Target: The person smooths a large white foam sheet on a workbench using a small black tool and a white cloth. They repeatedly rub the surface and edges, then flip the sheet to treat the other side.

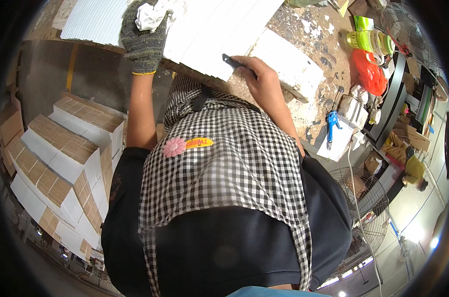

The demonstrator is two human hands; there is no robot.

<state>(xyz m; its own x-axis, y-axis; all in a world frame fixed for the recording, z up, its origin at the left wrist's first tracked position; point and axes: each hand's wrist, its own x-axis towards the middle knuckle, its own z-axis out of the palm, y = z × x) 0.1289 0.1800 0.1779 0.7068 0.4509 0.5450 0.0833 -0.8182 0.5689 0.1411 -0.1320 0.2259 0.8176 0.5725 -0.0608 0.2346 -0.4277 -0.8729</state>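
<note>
My left hand (144,47), in a dark grey knitted glove with a yellow cuff, is closed on a crumpled white cloth or paper (151,18) above the sheets. Bare, my right hand (262,81) grips a slim black tool (233,62) that looks like a utility knife; its tip points up and left over the sheets' near edge. White sheets (209,37) lie overlapped like a fan on the worktable, and another group of ridged white sheets (93,22) is left of the glove. A white block (289,64) sits right of the sheets.
On the stained worktable (313,29) are a green-lidded jar (363,38), a red plastic bag (369,72) and a blue-handled tool (332,126). Stacked white-and-brown cartons (61,153) fill the lower left. A wire fan cage (368,198) is at the right, with another person (413,171) farther off.
</note>
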